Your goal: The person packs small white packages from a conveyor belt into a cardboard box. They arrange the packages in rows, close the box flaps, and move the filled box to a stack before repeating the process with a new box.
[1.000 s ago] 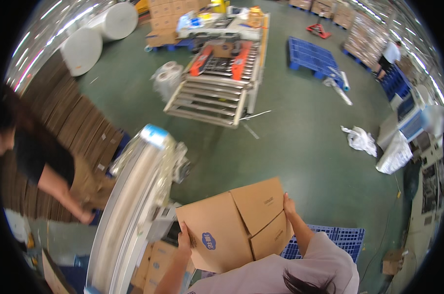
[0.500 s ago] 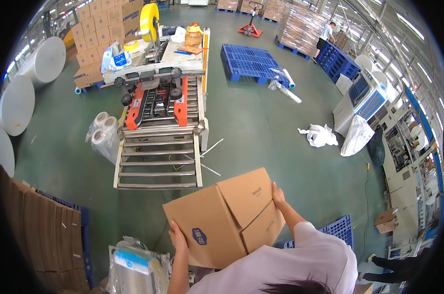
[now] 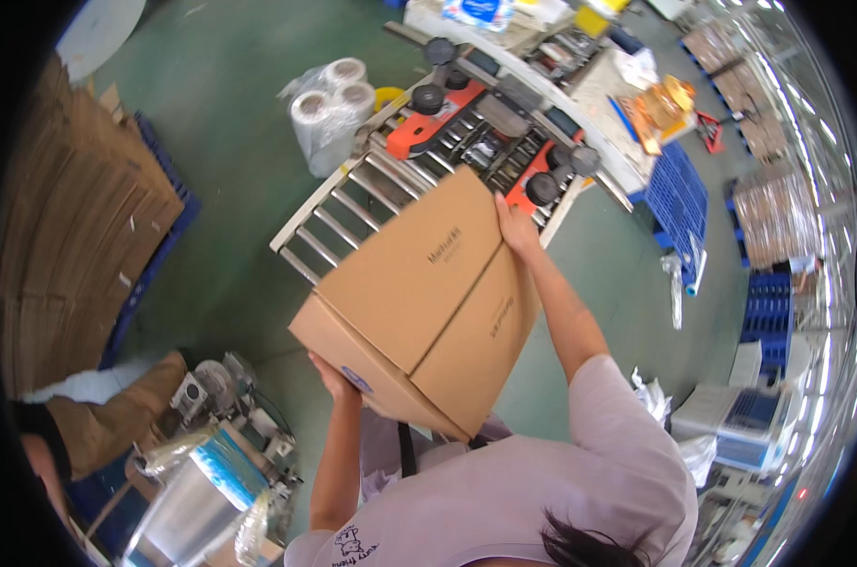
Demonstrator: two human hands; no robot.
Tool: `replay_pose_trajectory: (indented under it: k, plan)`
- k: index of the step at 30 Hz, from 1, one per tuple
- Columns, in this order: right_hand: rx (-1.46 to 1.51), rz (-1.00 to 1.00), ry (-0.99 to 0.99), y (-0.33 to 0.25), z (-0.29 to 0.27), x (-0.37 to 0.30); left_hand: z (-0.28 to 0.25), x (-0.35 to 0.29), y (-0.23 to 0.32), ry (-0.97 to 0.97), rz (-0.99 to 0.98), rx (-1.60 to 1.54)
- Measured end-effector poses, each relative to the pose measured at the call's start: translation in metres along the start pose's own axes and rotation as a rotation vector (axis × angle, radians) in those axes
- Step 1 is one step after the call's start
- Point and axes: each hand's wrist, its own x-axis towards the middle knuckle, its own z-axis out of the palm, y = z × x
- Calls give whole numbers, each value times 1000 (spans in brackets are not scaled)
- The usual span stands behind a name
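Observation:
A brown cardboard carton (image 3: 400, 293) is held up in front of my body, tilted, with its flaps folded closed along a seam. My left hand (image 3: 336, 380) supports its lower left corner from beneath, its fingers partly hidden by the box. At the far right edge, my right hand (image 3: 516, 227) grips the carton's side. Beyond the box lies a roller conveyor (image 3: 332, 204), whose near rollers are partly covered by the carton in this view. Farther along it stands a carton sealing machine with orange-red side rails (image 3: 435, 118) and black knobs.
Plastic-wrapped white rolls (image 3: 326, 118) stand left of the conveyor. Stacked flat cardboard (image 3: 88, 217) sits on a blue pallet at the left. Another person's leg (image 3: 131, 402) shows at the lower left, beside a small machine (image 3: 206, 383). A blue pallet (image 3: 676, 203) lies to the right.
My view has swung round, bringing the conveyor closer. The carton, still between both hands, has turned and now overlaps the conveyor's near end. A person's leg has appeared at the lower left.

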Motion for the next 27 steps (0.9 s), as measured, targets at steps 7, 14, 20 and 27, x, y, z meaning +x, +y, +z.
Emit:
replay_pose_trajectory:
  k: [7, 14, 20, 27]
  plan:
    - [-322, -197, -133, -99, 45, 82, 117, -36, -15, 260, 648, 585]
    - [-428, -914, 57, -76, 55, 94, 237, 22, -8, 306, 873, 1243]
    - [-430, -889, 109, -53, 41, 163, 316, 51, -26, 205, 833, 893]
    - [-387, -1131, -29, -73, 68, 104, 310, 93, -68, -218, 552, 747]
